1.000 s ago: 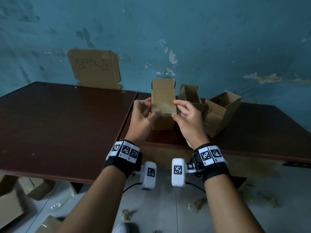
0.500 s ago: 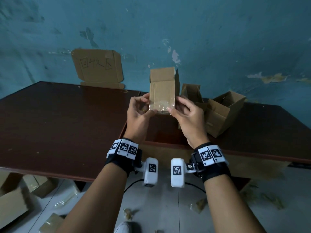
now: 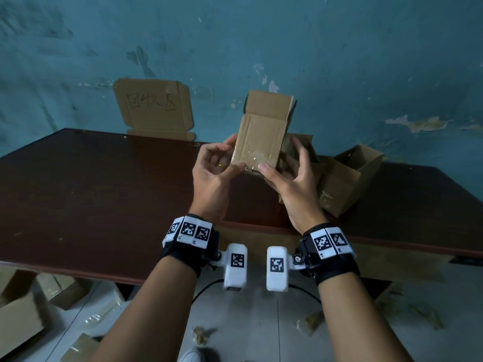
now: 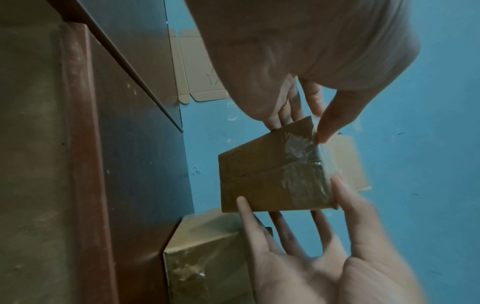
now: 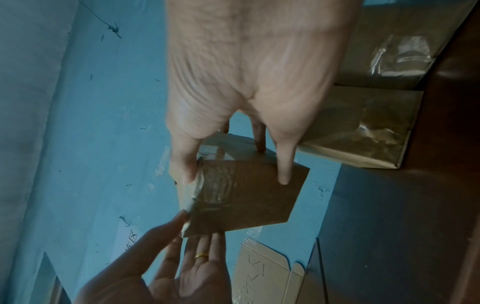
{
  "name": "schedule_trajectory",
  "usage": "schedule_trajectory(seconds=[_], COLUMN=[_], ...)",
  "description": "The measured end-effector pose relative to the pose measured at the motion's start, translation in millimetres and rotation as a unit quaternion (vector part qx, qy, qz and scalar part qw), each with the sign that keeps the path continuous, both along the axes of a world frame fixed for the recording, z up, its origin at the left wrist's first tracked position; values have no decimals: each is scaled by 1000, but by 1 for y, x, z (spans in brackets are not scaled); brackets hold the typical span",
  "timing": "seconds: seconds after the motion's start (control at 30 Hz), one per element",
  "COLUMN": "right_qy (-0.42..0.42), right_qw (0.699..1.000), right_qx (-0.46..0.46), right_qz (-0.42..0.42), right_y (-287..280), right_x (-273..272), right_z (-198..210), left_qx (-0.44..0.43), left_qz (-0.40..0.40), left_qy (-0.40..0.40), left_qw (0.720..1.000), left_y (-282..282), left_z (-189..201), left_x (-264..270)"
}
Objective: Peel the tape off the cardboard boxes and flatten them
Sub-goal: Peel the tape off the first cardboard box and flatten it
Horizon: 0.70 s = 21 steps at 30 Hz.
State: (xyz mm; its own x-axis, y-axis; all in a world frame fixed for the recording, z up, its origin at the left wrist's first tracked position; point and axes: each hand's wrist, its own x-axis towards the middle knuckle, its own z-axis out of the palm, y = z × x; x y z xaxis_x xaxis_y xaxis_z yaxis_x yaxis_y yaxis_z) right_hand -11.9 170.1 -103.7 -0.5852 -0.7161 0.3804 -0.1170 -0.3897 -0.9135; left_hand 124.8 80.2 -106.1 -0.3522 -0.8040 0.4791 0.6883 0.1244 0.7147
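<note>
A small brown cardboard box [image 3: 261,131] is held up above the table, top flaps open and away from me. Clear tape [image 3: 252,155] wraps its near bottom edge. My left hand [image 3: 222,163] grips the box's lower left side, thumb on the taped bottom edge and fingers behind. My right hand [image 3: 286,167] grips the lower right side, its thumb on the same edge. In the left wrist view the left thumb touches the taped corner [image 4: 302,147] of the box [image 4: 265,185]. The right wrist view shows the box [image 5: 254,197] with tape [image 5: 218,185] across its bottom.
Two more open cardboard boxes [image 3: 350,178] stand on the dark brown table [image 3: 91,192] just right of my hands. A flat cardboard sheet [image 3: 154,108] with writing leans on the blue wall. Boxes [image 3: 15,317] and tape scraps lie on the floor below.
Both hands have lifted the box off the table and tilted it, so its taped bottom now faces me. The thumbs have shifted onto the taped edge.
</note>
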Motion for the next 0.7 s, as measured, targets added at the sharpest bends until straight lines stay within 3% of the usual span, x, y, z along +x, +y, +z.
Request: schedule_trajectory(seconds=[0.23,0.43,0.7], right_qy=[5,7,26], right_qw=[1000,999,995], right_qx=[8,27,70], right_qz=[5,-45,-70], right_y=[-8,-14,-17], right_x=[6,5,3], right_z=[-8,-13,-13], left_qx=[2,10,94], left_qz=[33,46,89], left_qy=[-89,-115,-119], left_qw=[996,992,984], left_y=[-1,-1,-5], left_z=[-7,-9,-12], left_x=[3,1,-2])
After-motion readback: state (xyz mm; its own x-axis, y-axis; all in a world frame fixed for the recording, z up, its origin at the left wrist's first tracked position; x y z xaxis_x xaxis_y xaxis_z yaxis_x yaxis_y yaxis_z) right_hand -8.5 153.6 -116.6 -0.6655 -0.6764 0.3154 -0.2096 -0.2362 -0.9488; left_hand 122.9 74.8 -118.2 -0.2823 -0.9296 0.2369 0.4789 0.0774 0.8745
